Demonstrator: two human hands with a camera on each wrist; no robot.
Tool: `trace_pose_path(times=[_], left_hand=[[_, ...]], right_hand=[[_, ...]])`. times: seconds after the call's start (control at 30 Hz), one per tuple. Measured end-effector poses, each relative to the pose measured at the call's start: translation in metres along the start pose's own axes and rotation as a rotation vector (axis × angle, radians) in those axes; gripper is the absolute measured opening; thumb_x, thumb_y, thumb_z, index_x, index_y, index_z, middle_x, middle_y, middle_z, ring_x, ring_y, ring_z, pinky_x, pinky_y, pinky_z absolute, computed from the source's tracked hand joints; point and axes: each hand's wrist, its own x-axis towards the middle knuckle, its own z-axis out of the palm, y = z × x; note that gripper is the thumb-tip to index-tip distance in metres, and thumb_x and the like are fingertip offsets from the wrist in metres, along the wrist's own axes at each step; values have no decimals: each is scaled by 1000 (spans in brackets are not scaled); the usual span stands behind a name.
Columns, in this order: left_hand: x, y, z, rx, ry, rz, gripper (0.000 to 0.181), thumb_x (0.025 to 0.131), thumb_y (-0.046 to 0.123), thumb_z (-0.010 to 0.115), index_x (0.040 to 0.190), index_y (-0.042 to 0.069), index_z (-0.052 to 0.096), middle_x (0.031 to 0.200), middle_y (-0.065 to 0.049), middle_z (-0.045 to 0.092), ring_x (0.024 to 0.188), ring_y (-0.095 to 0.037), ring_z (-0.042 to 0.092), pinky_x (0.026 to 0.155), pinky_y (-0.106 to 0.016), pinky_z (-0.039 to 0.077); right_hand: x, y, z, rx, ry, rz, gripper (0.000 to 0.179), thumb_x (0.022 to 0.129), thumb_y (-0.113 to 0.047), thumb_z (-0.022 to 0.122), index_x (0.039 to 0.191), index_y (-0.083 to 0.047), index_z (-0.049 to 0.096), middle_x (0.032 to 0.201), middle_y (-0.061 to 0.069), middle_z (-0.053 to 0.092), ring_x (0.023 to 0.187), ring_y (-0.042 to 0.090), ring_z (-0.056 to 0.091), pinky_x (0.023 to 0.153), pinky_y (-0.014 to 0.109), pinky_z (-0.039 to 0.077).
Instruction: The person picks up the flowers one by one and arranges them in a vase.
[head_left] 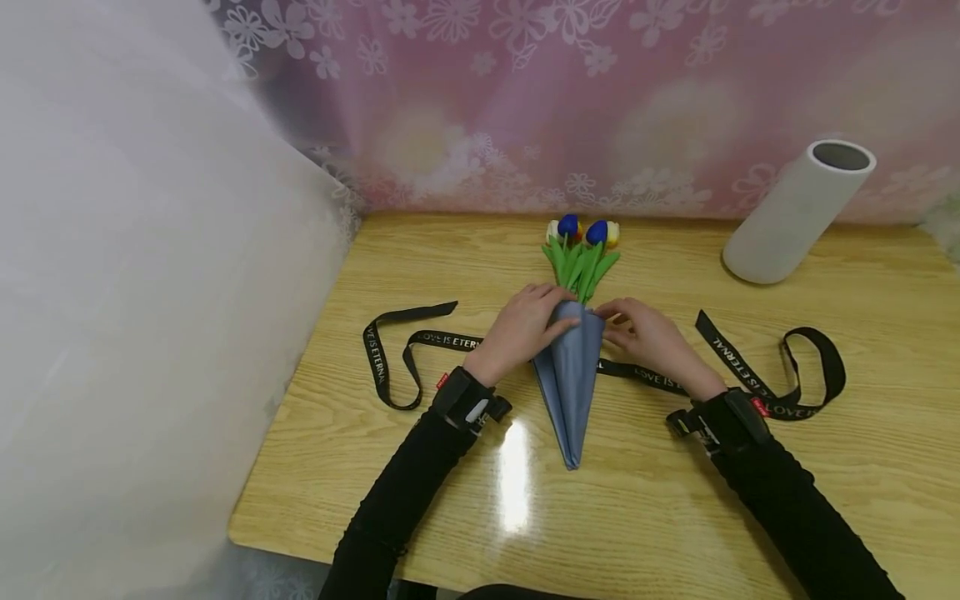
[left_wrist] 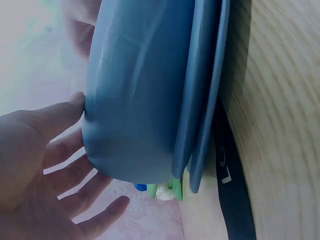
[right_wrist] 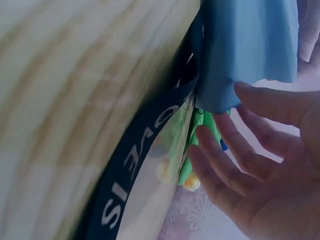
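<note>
A bunch of artificial tulips [head_left: 581,262] with blue, white and yellow heads and green leaves lies on the table, its lower part inside a cone of blue-grey wrapping paper [head_left: 576,375]. My left hand [head_left: 523,327] rests over the cone's upper left, thumb on the paper and fingers spread near its top edge. On the other side, my right hand [head_left: 647,335] pinches the paper's upper right edge between thumb and index finger; its other fingers are relaxed. A black ribbon [head_left: 652,377] with white lettering passes beneath the cone and extends to both sides.
On the wooden table [head_left: 420,258], a white cylindrical vase [head_left: 795,217] leans in view at the back right. A pink floral curtain [head_left: 525,108] hangs behind the table. White fabric [head_left: 150,292] covers the left side. The ribbon's right end curls beyond my right wrist.
</note>
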Motion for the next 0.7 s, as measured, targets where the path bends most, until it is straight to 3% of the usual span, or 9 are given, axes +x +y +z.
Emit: trace_pose_path(times=[0.17,0.3,0.43,0.7], left_hand=[[0,-3,0,-18,-6,-17,34,101,32,64,129,11,66,126,-6,66,118,-21,62,100,-33,50],[0,-5,-1,-22,-5,-32,33,101,30,64,128,10,65,126,-6,66,117,-20,63,98,-33,51],[0,-4,-2,-44,8,-34,35,103,27,62,133,9,62,127,-7,66,118,-21,63,98,-34,51],[2,1,-4,-141,69,29,37,106,23,57,139,6,58,133,-9,65,121,-21,62,101,-33,50]], right_hand=[[3,0,0,7,82,-20,19,97,-3,66,116,2,66,115,22,63,105,40,64,88,54,55],[7,-2,-3,38,146,-93,9,96,0,67,106,0,67,108,18,63,107,40,59,90,56,51],[12,-11,-9,58,169,-162,9,97,2,65,105,-1,63,111,19,63,112,42,55,94,58,45],[21,-38,-17,7,149,-197,14,98,0,64,113,0,64,107,19,65,107,37,57,96,56,43]])
